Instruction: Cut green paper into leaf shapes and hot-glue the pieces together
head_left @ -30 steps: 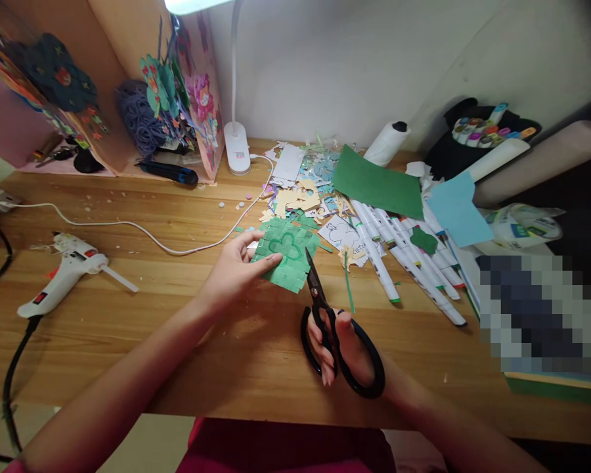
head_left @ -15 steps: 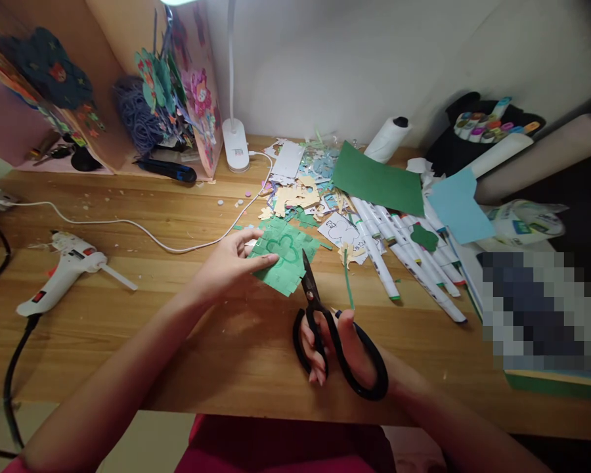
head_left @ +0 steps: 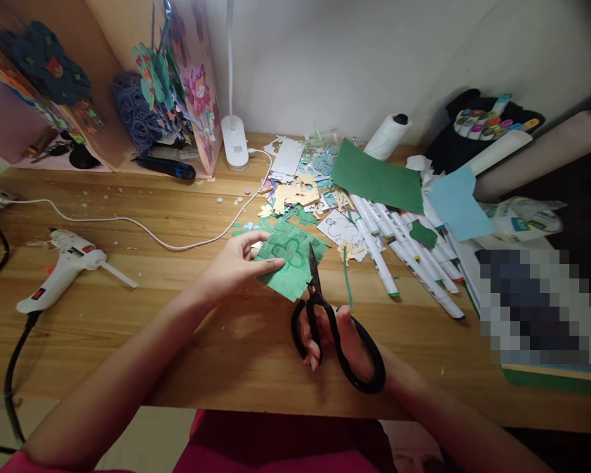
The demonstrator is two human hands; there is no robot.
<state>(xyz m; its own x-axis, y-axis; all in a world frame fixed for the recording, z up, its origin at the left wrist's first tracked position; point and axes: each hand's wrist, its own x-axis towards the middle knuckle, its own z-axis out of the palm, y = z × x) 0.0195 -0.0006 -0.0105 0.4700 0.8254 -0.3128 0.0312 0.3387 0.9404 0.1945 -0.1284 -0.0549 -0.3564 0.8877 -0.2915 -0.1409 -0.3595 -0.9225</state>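
Note:
My left hand (head_left: pixel 243 263) pinches the left edge of a small green sheet of paper (head_left: pixel 295 279), thumb on top and fingers behind. A flower-like outline is drawn in darker green on it, and its edges are notched. My right hand (head_left: pixel 352 338) has its fingers through the large black loops of a pair of scissors (head_left: pixel 316 294). The blades lie at the right edge of the sheet, over it, with their tips pointing up and away. Just right of the scissors a thin green paper strip (head_left: pixel 348 282) lies near my right thumb.
Several white markers (head_left: pixel 374 253) lie right of paper scraps (head_left: pixel 295 192). Behind them are a dark green sheet (head_left: pixel 379 177) and a light blue sheet (head_left: pixel 460 200). A glue gun (head_left: pixel 62 269) rests at left, and a white cable (head_left: pixel 123 220) crosses the desk (head_left: pixel 217 368).
The green paper and my left hand have shifted slightly right. The scissors' blades have come further over the paper's right edge; both hands keep their hold.

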